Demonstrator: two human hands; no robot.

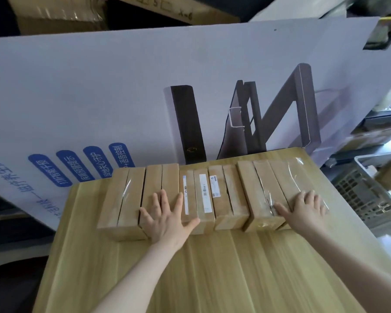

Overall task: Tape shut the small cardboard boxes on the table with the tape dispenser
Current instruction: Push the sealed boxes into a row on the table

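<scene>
A row of small brown cardboard boxes (221,206) lies side by side across the far half of the pale wooden worktop (212,272), each box's long axis running away from the person. The left hand (167,216) rests flat on the second box from the left. Its grip is spread, with the fingers straight along the box and the thumb reaching onto the labelled neighbour. The right hand (307,206) lies flat on the glossy clear tape (300,177) covering the boxes at the right end, its grip likewise spread and holding nothing.

The tape dispenser is nowhere in view, so I cannot tell which hand is nearer to it; it probably has to be fetched first. The box under the left hand shows a bare centre seam, seemingly untaped. Glare makes any tape on the middle boxes hard to read. A large white printed board (99,98) stands behind the row.
</scene>
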